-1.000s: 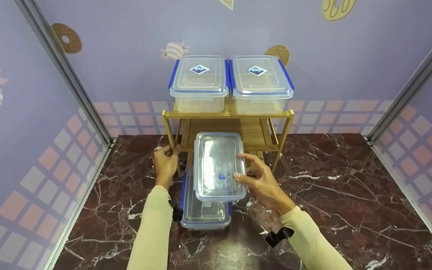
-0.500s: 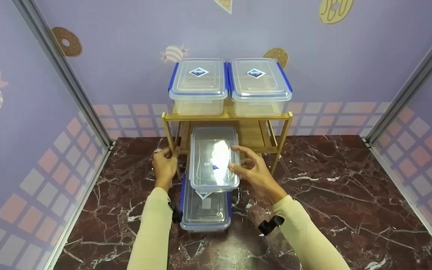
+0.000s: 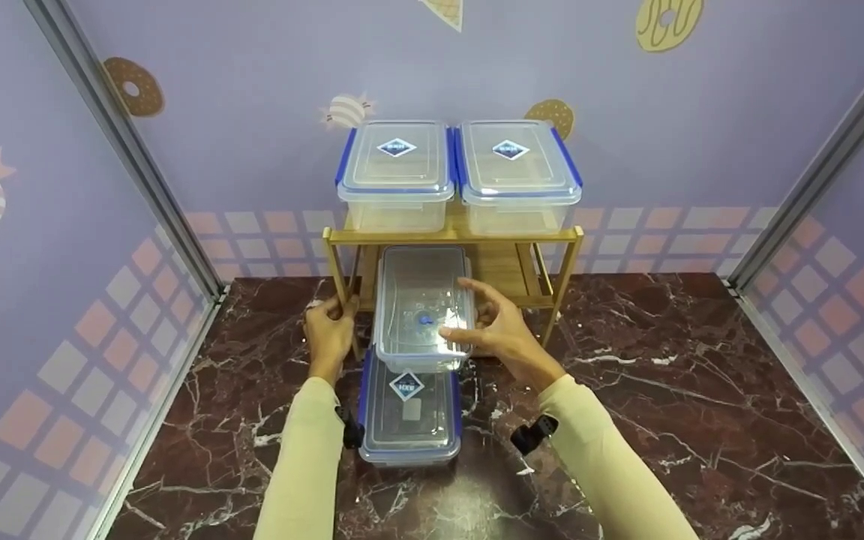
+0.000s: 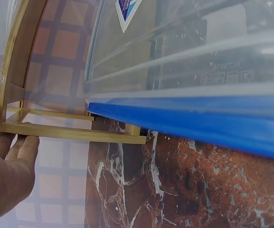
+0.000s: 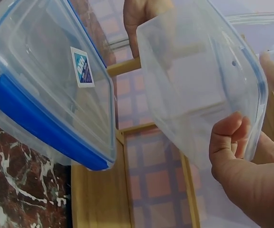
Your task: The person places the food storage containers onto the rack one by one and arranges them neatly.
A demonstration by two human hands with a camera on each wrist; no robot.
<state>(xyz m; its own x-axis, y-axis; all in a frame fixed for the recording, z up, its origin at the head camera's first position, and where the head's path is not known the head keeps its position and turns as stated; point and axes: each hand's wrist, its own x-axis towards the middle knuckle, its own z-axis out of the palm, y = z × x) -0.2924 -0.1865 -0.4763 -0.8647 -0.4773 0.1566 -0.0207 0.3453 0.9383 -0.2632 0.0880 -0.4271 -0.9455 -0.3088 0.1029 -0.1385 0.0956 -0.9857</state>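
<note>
My right hand (image 3: 503, 330) holds a clear plastic food container (image 3: 409, 281) by its right side, thumb over the lid and other fingers at the side and below. The right wrist view shows its see-through wall (image 5: 175, 80) with the fingers at the lid edge. My left hand (image 3: 329, 330) grips the wooden rack (image 3: 454, 238) at its left front post; in the left wrist view, fingers curl under a side rail (image 4: 70, 133). A second container (image 3: 409, 435) with blue side clips and a diamond label lies lower, partly covered by the held one.
Two larger lidded containers, a left one (image 3: 400, 176) and a right one (image 3: 514, 176), stand side by side on the rack's top. The rack's middle shelf (image 3: 503, 270) is behind the held container. Around it lies a dark red marbled surface (image 3: 664, 412), bounded by purple walls (image 3: 252, 150).
My right hand has moved the held container forward and slightly left, toward the rack's middle shelf, baring more of the lower container and its label. My left hand stays on the rack.
</note>
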